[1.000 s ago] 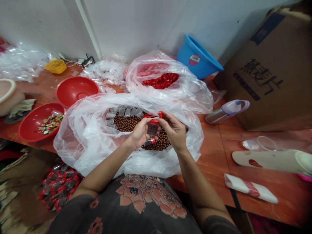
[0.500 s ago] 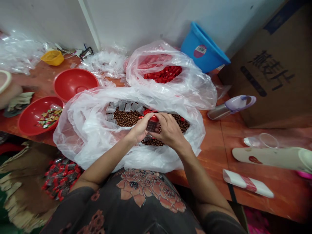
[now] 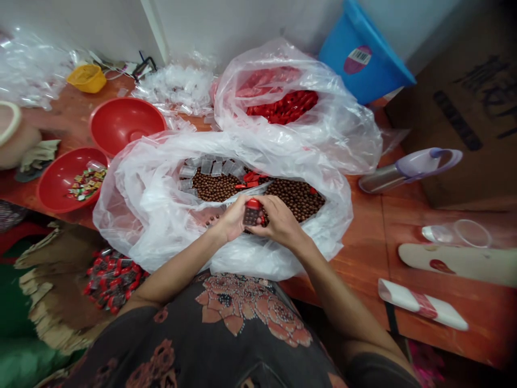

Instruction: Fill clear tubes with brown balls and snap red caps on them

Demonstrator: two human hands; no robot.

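In our head view, our left hand point(image 3: 233, 222) and right hand point(image 3: 279, 220) together grip a small red-capped clear jar point(image 3: 252, 215) between them, cap upward. Just ahead of our hands, brown balls point(image 3: 294, 198) lie in a white plastic bag point(image 3: 157, 215); a red bowl point(image 3: 68, 180) sits further left.

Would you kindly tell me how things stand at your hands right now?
Left hand, right hand both on red-capped clear jar. Brown balls below, in clear plastic bag. Nothing blocking.
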